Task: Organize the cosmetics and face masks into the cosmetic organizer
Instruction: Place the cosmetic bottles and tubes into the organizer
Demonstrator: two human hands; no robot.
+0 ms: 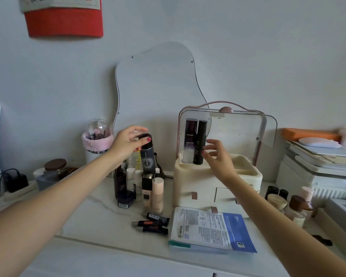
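The cream cosmetic organizer [190,182] stands mid-table with its clear lid [246,126] raised. Two tall bottles stand in its left top slot, a purple one [190,136] and a black one [200,142]. My left hand [128,141] grips the cap of a dark grey bottle [147,156], held above a cluster of cosmetics [140,186]. My right hand [218,156] hovers with fingers spread just right of the black bottle, holding nothing. Three lipsticks [152,223] lie in front of the cluster. A stack of face masks [210,229] lies before the organizer.
A wavy mirror [156,86] leans on the wall behind. A brush holder with pink band [97,140] and a brown-lidded jar [55,166] stand left. Small bottles [292,202] sit right of the organizer, beside stacked white boxes [318,166]. A power strip [16,182] is far left.
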